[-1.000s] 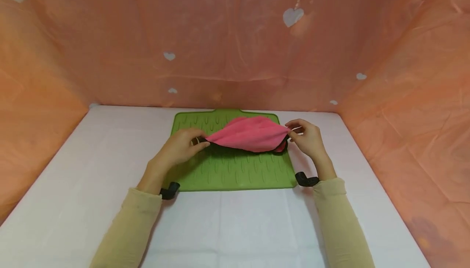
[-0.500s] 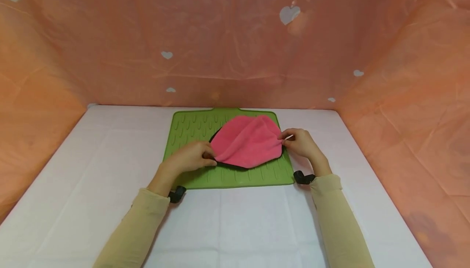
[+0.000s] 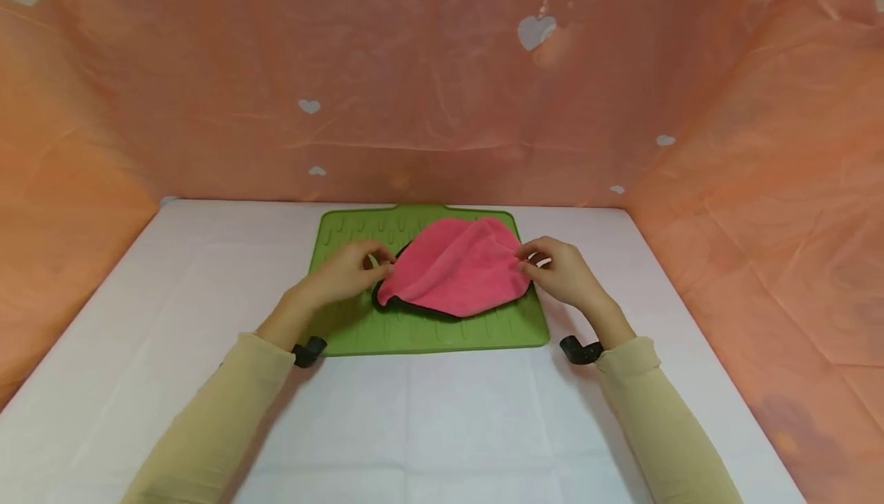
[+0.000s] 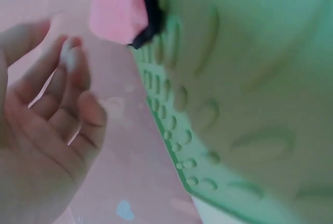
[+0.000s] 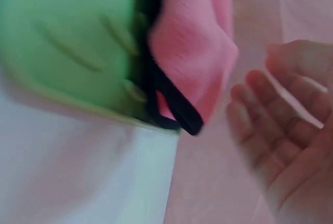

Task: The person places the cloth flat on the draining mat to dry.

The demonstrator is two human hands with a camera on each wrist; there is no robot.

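Note:
A soft pink cloth with black edging (image 3: 456, 268) lies rumpled on a green ribbed mat (image 3: 435, 337). My left hand (image 3: 341, 272) hovers at the cloth's left edge, its fingers loosely bent. In the left wrist view, bare space shows between that hand (image 4: 57, 109) and the cloth's corner (image 4: 119, 13). On the other side, my right hand (image 3: 562, 268) overlaps the cloth's right edge in the head view. The right wrist view shows the right hand's fingers (image 5: 276, 114) relaxed and apart from the pink fabric (image 5: 192, 47), where a black edge folds into a loop.
The mat rests toward the back of a table with a white cover (image 3: 414, 427). Orange sheeting with pale hearts (image 3: 428, 67) rises behind and on both sides. A black wrist piece (image 3: 582, 350) sits at each sleeve cuff.
The cloth's near edge came down toward me and spread onto the mat. Both hands have let go of it; the left has drawn back to the left and away from me.

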